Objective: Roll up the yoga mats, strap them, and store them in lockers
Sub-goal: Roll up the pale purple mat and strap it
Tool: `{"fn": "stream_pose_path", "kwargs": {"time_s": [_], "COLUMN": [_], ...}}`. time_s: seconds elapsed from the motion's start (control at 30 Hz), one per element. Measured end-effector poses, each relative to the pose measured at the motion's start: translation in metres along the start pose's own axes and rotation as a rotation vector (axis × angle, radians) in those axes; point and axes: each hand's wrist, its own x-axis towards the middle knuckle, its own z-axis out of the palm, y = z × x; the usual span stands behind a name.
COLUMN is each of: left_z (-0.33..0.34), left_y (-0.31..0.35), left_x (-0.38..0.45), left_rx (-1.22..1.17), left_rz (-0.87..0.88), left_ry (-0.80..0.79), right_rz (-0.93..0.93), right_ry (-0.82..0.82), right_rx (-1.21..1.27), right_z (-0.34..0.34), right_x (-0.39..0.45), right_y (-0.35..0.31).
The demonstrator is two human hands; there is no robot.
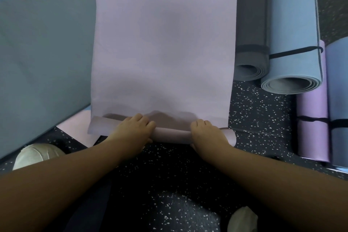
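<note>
While my left hand (132, 128) and right hand (208, 133) grip the lilac yoga mat (163, 43) (fingers curled over its rolled end), it lies on the speckled floor (259, 103).

dim, soft-focus view with wide-angle bending at the edges and a faint shadow on the lilac mat (162, 43).

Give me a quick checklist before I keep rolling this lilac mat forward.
1. Both hands on the roll: ok. Left hand and right hand grip the rolled end.
2. Roll even across its width: not ok. The left end lies flatter and sticks out, askew.
3. Lilac mat flat ahead: ok, no folds visible.
4. Path clear: ok. The strapped rolled mats lie off to the right.
5. Overlap with the grey mat: cannot tell which edge lies on top.
6. Strap within reach: cannot tell, no loose one in view.
</note>
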Motion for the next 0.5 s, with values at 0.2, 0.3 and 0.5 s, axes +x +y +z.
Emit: {"fn": "stream_pose_path", "kwargs": {"time_s": [0.2, 0.3, 0.5], "left_z": [0.000, 0.002, 0.005], "left_y": [-0.005, -0.009, -0.007], "left_x": [0.002, 0.001, -0.002], "left_rx": [-0.027, -0.027, 0.022], "left_rz": [0.012, -0.023, 0.015], "left_ry": [0.173, 0.232, 0.310], "right_rz": [-0.032, -0.044, -0.040], "right_ry": [0.163, 0.220, 0.140], "right_rx": [-0.030, -0.062, -0.042], "right_z": [0.001, -0.006, -0.017], "right_x": [-0.002, -0.001, 0.001], "right_y": [-0.002, -0.004, -0.004]}}
